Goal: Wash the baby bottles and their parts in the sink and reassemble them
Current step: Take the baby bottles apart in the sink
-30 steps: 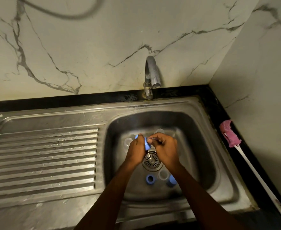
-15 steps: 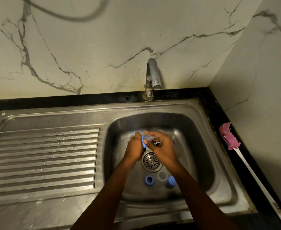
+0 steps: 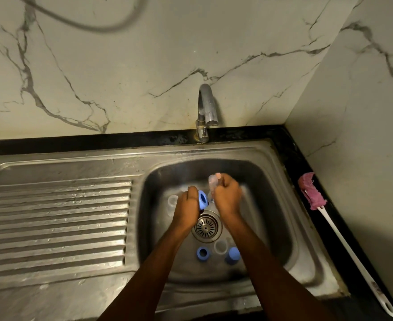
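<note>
Bottle parts (image 3: 203,253), steel sink (image 3: 75,167), marble walls (image 3: 144,66)

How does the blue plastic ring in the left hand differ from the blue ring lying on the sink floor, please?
The held blue plastic ring is gripped by the left hand, off the floor; the loose blue plastic ring lies untouched on the steel sink floor. The held one stands on edge, opening towards the right hand; the loose one lies flat, opening up. Both are blue with a round hole.

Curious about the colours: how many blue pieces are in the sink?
3: one ring in the left hand, a second ring and a cap by the drain. More may be hidden.
</note>
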